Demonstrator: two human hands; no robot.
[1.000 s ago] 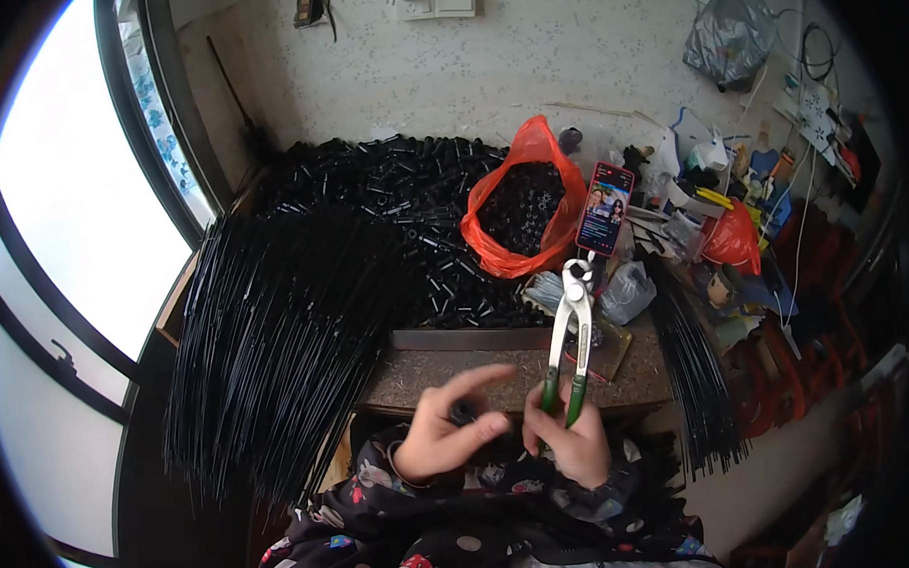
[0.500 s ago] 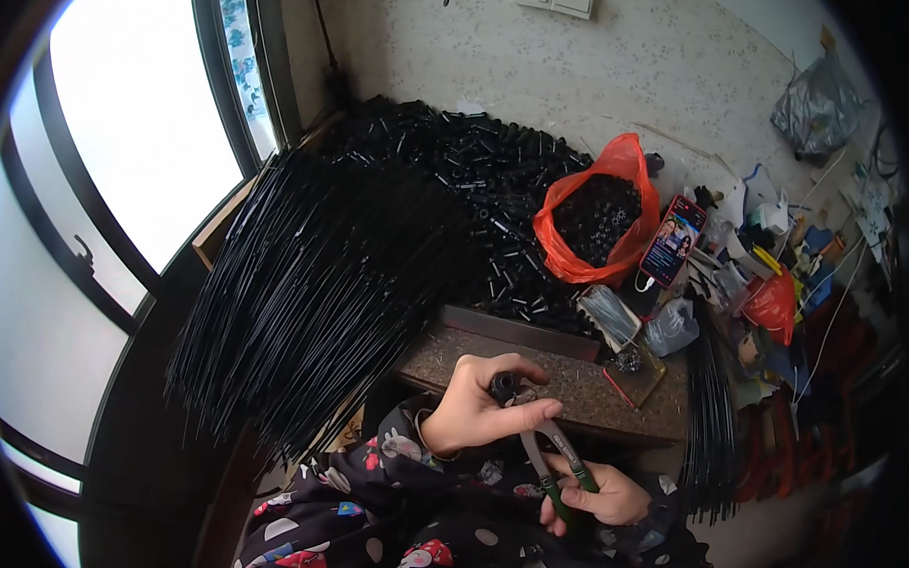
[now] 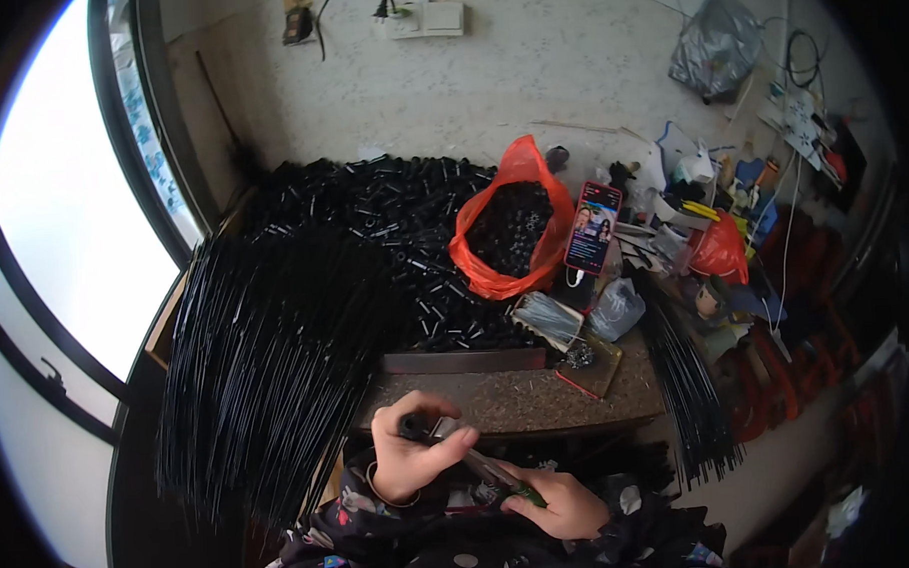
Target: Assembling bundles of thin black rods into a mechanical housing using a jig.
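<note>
My left hand [image 3: 396,461] is curled around a short black tubular piece [image 3: 413,426], thumb pointing right. In my right hand [image 3: 567,505] are pliers [image 3: 496,472] with green-covered handles. Their metal jaws reach up to the piece in my left hand; my fingers partly hide the tips, so I cannot tell what exactly they grip. Both hands are just in front of the stone-topped table [image 3: 469,404]. A pile of similar black tubular pieces [image 3: 422,200] lies behind them.
Long thin black rods [image 3: 267,361] fan over the left side; a smaller bundle [image 3: 689,396] hangs at right. A red plastic bag [image 3: 480,283] holds small dark parts. Beside it are a lit phone [image 3: 593,229], thin metal pins [image 3: 548,321], a clear bag [image 3: 616,308] and clutter.
The view has turned, so the scene appears shifted left and more level. The pliers' handles, spread apart before, now look closer together and lie flatter. The left hand still holds the black piece.
</note>
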